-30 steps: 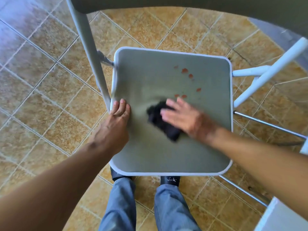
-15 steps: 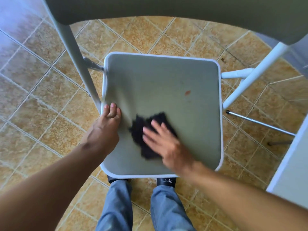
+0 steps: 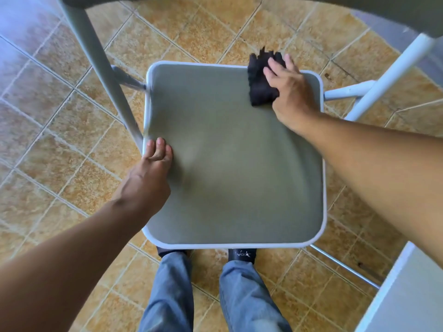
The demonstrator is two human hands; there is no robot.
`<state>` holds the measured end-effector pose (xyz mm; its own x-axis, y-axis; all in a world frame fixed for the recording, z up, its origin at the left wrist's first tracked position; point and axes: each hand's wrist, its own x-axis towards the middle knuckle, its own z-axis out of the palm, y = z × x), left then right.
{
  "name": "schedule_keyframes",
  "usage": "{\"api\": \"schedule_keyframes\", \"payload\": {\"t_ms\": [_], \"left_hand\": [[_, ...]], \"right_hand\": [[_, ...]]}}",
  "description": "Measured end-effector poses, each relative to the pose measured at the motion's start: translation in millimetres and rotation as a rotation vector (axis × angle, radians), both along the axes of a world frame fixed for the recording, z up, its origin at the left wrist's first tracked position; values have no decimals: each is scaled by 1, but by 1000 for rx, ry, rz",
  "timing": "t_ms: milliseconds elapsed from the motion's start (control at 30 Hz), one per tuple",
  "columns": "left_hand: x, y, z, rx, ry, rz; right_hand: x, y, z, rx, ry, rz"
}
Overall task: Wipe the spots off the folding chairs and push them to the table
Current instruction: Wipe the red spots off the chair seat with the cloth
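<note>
Below me stands a folding chair with a grey seat (image 3: 235, 164) and a white rim. No spots show on the seat. My right hand (image 3: 291, 89) presses a black cloth (image 3: 260, 80) flat against the seat's far right corner, and part of the cloth hangs over the far edge. At the seat's left edge rests my left hand (image 3: 148, 176), fingers together on the surface beside the white frame leg (image 3: 105, 75). The chair's grey backrest (image 3: 395, 13) crosses the top of the view.
The floor is tan tile (image 3: 60, 152). White frame tubes (image 3: 388, 73) stick out at the right, with a thin metal bar (image 3: 345, 267) lower down. A white surface edge (image 3: 395, 295) sits at bottom right. My legs in jeans (image 3: 208, 295) stand at the seat's near edge.
My right hand has swept the cloth from the seat's near middle up to the far right corner. The reddish spots seen earlier are gone. My left hand has stayed on the left edge.
</note>
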<state>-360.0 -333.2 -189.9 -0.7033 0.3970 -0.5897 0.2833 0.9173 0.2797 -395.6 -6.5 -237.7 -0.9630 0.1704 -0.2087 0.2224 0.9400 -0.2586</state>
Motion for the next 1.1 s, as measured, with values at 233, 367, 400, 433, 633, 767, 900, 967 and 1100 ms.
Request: {"api": "schedule_keyframes", "payload": {"t_ms": [233,367,400,433,633,767,900,967,1100], "left_hand": [[42,44,2,45,54,-7],[58,67,3,153,82,-124],[59,71,3,136,75,-146],[60,73,2,115,60,-160],[56,77,-3,114,10,-114],[56,76,-7,119,5,-106],[54,77,-8,129,2,-107],[53,76,-8,133,-3,-105],[54,77,-9,134,4,-101]], "right_hand": [[149,-90,10,-196,73,136],[257,-116,36,-228,35,339],[270,-110,39,-216,28,413],[276,-102,41,-207,18,485],[190,-25,22,-16,57,555],[66,34,10,156,5,264],[24,40,11,98,-73,46],[59,24,5,82,-8,44],[175,-24,10,-70,79,43]]}}
